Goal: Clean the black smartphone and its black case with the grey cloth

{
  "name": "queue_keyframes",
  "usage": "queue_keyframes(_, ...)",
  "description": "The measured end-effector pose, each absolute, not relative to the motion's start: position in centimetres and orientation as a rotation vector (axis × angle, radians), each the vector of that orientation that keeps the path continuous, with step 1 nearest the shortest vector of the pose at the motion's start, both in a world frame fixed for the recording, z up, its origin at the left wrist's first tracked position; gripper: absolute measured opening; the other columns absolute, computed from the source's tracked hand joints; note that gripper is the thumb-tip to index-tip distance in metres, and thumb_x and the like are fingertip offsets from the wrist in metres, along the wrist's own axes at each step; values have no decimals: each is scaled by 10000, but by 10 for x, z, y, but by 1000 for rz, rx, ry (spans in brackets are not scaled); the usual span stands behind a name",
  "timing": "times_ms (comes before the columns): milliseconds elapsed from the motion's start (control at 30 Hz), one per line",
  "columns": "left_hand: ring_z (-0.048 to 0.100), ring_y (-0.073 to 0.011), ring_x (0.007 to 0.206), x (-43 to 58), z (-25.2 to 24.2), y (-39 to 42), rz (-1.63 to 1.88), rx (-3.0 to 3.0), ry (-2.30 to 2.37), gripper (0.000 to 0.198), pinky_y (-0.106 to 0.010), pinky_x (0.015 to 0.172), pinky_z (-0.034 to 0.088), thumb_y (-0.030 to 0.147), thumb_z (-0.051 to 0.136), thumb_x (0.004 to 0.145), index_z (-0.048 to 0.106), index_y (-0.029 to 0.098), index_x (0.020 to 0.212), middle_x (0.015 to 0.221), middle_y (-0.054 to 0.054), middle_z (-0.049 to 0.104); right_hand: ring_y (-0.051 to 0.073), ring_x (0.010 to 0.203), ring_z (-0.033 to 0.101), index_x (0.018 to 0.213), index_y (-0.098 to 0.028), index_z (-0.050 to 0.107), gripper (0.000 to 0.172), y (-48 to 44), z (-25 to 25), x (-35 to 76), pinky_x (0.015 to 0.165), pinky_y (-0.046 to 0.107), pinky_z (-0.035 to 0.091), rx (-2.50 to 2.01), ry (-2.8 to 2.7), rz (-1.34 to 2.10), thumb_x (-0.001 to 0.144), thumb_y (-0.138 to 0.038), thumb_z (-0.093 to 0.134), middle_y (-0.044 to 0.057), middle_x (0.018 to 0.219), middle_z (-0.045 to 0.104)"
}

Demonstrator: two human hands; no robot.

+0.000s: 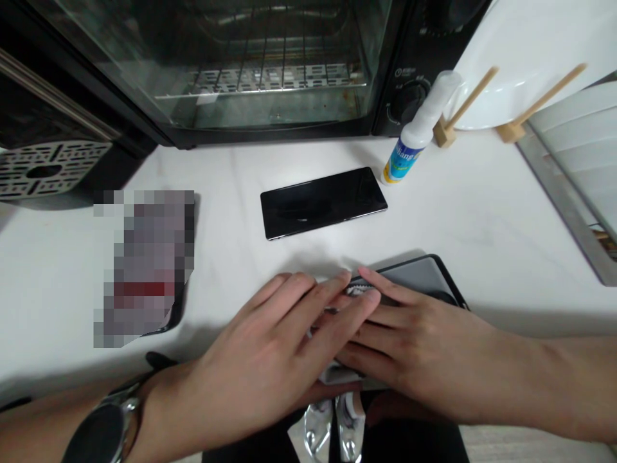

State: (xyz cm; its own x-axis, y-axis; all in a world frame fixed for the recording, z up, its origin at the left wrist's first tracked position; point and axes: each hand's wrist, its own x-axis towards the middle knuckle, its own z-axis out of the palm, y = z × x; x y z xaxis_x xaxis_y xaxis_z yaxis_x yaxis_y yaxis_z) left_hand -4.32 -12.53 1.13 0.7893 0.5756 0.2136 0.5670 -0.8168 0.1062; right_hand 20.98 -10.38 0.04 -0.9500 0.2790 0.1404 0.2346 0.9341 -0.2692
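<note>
Left hand (270,347): lower centre of frame, fingers extended over the case; grip cannot be told.
Right hand (409,347): lower right of centre, fingertips on the case, fingers interleaved with the left; no clench visible, grasp cannot be told.
Case (414,273): black-rimmed, grey, flat, under both hands.
Sachets (321,427): foil, bottom centre, below the hands.
Phone (322,202): black, on the counter (482,225), centre of frame.
Bottle (414,145): just right of the phone, lying tilted.
Toaster oven (270,77): top of frame.

Pixelated item (144,270) unreadable; fingers (371,297) partly hide dark-rimmed flat case (414,273).
</note>
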Motion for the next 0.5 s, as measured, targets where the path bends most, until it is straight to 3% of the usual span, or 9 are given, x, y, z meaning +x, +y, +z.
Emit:
queue_keyframes(100,625,-316,1137,-43,12,-126,309,2913,981,762,-463,984,487,544,712,994,473,114,1577,1473,-140,670,197,1382,646,1349,-184,714,374,-104,4,209,1394,447,223,-343,-2877,350,1080,-423,611,24,1415,750)
queue_keyframes(167,625,-317,1115,-43,12,-126,278,2910,1029,790,-456,938,492,560,716,986,466,108,1583,1427,-141,691,192,1379,652,1285,-167,748,357,-106,5,210,1384,413,255,-357,-2834,283,1092,-424,593,20,1393,764)
queue_keyframes(367,627,-349,1003,-43,9,-123,245,3010,1295,769,-469,807,480,542,688,986,493,74,1564,1294,-187,706,219,1247,752,1288,-106,746,417,-104,9,218,1166,415,556,-708,-2720,-151,1114,-429,550,73,1349,779)
queue_keyframes(500,630,-352,939,-43,8,-122,248,3030,1324,784,-471,768,478,596,644,988,508,62,1546,1215,-196,713,311,1200,778,1363,-18,693,649,-97,12,222,1130,535,575,-1039,-2684,-367,1110,-574,473,192,1382,733)
